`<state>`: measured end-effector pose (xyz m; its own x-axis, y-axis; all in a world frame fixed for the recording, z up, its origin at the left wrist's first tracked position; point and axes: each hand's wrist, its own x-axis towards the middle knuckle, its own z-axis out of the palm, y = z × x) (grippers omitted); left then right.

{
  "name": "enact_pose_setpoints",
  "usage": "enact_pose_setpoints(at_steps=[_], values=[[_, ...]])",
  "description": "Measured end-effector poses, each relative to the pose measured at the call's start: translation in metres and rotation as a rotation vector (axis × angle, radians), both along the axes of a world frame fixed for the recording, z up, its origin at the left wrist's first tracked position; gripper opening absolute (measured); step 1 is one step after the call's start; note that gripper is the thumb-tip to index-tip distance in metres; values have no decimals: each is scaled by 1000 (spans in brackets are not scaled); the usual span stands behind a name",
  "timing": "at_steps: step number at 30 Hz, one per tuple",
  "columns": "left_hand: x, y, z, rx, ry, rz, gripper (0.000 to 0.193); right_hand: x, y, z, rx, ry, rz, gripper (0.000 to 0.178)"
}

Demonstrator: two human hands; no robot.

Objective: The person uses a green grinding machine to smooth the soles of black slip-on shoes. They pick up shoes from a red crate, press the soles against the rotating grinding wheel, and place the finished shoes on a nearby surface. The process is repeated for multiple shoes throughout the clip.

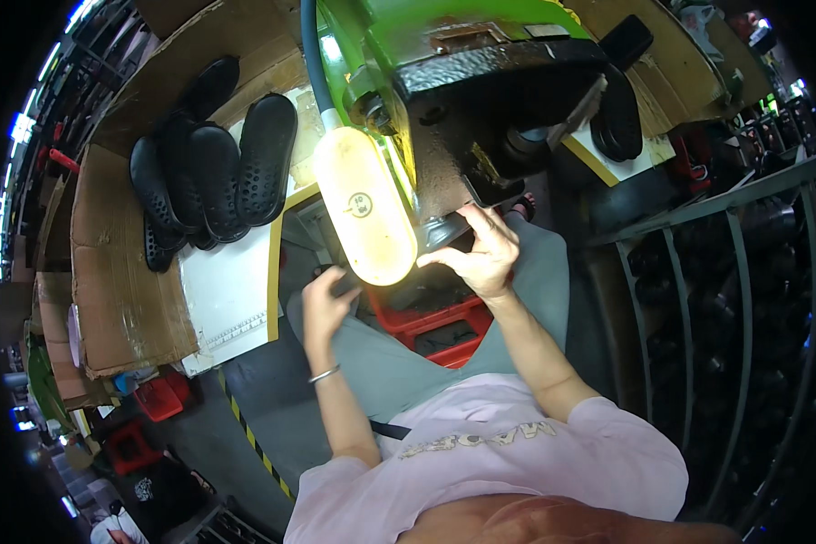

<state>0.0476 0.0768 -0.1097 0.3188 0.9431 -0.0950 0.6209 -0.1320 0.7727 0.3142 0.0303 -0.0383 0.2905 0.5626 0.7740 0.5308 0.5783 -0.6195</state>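
Observation:
My right hand point(485, 258) is under the head of a green and black machine point(499, 77). Its thumb and fingers are spread around a dark, shiny, rounded piece point(442, 232), perhaps the end of a shoe sole, mostly hidden by the machine. My left hand point(325, 308) is raised above my left knee, beside the lower end of a long yellow-lit lamp point(367, 231). Its thumb and forefinger are apart with nothing visible between them; the other fingers are partly hidden and slightly blurred. Several black shoe soles point(267, 159) lie on the left in an open cardboard box point(127, 263).
A white board with a yellow edge point(236, 290) lies under the box. More black soles point(618, 113) are at the right of the machine by another cardboard piece point(684, 68). A red crate point(453, 344) stands between my legs. Metal railing point(743, 299) runs along my right.

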Motion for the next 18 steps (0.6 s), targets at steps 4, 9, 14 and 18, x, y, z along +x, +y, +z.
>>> enact_pose_setpoints(at_steps=[4, 9, 14, 18], values=[[116, -11, 69, 554, -270, -31, 52, 10, -1, -8, -68, 18, 0, 62], [149, -19, 38, 273, -836, 109, 40, 24, 10, -50, -244, 448, 289, 51], [173, -35, 28, 126, -1073, 212, 44, 66, -8, -178, -553, 1008, 221, 40], [168, -37, 28, 156, -1109, 204, 47, 108, -25, -151, -286, 852, -106, 37]])
